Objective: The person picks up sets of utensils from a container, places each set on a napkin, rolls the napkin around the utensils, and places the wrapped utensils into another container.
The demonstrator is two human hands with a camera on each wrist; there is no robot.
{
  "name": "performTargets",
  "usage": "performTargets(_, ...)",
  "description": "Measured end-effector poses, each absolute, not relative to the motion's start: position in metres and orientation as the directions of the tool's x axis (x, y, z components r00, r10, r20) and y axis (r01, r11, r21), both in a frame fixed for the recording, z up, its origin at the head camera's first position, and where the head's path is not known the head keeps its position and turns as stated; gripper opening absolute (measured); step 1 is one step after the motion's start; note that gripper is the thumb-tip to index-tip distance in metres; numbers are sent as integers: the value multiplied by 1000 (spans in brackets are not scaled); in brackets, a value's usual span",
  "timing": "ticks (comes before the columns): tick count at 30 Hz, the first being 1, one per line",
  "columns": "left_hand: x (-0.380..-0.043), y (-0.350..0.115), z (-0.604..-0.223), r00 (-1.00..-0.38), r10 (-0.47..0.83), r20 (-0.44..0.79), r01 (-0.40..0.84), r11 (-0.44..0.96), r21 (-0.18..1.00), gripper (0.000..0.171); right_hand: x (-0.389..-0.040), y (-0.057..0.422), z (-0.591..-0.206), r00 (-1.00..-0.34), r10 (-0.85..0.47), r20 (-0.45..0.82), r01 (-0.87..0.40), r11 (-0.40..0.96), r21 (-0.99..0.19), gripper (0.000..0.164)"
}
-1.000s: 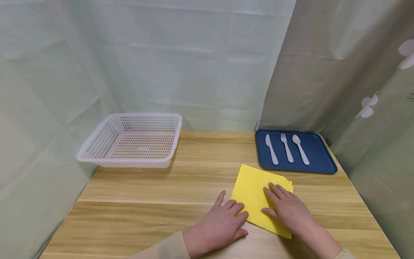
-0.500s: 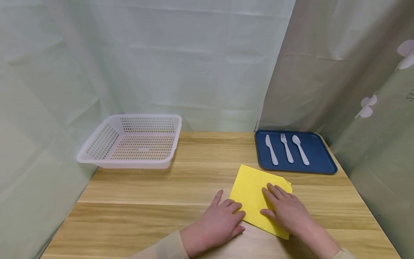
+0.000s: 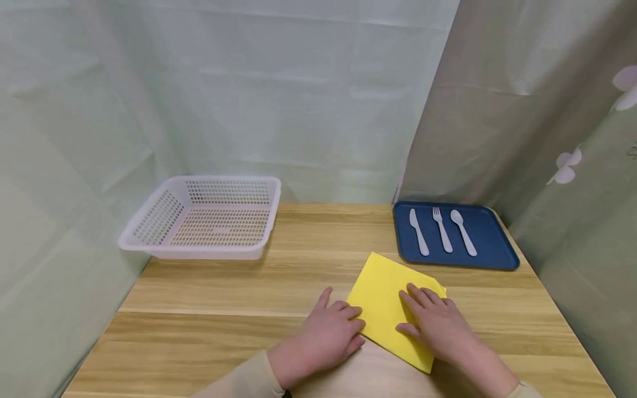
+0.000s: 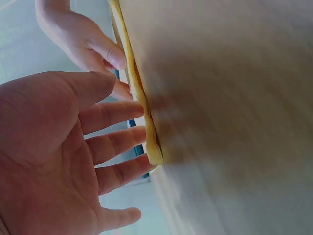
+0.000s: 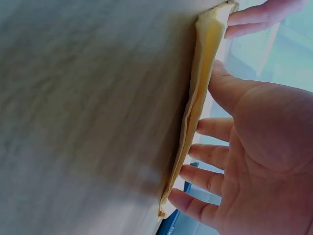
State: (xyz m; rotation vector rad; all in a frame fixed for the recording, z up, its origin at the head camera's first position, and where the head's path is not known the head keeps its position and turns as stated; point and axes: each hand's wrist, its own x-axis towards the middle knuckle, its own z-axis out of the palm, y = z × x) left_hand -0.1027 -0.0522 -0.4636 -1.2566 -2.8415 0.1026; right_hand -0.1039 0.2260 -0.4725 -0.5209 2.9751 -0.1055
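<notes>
One white basket [image 3: 204, 254]: we see it at the far left of the surface [image 3: 209, 326], its sides perforated, close against the curtain [image 3: 273, 99] and well apart from everything else.
Left hand [image 3: 328, 334]: palm down, fingers spread and loosely extended, with middle fingertips touching the left edge of the yellow cloth [image 3: 380, 301] and the little finger pointing away; we see it gripping nothing.
Yellow cloth: it lies on the surface in front of us, folded in layers that show edge-on in the right wrist view.
Right hand [image 3: 435, 326]: fingers and thumb stretched out, tips resting on the cloth without gripping it; it hides part of the cloth from us.
Blue tray [image 3: 490, 235]: just beyond the cloth, apart from it, bounding that side; we count a white knife [image 3: 419, 233], fork [image 3: 442, 230] and spoon [image 3: 464, 232] on it.
Curtain: it walls us in behind and along both sides, with pale flowers [image 3: 565, 167] at right.
</notes>
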Motion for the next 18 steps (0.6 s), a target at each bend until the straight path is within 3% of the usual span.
performTargets(18,-122,-77,-451,-708,704,-56,704,710,24,29,-108,212,-472,-917,-393,-71,-387,918,-81,72)
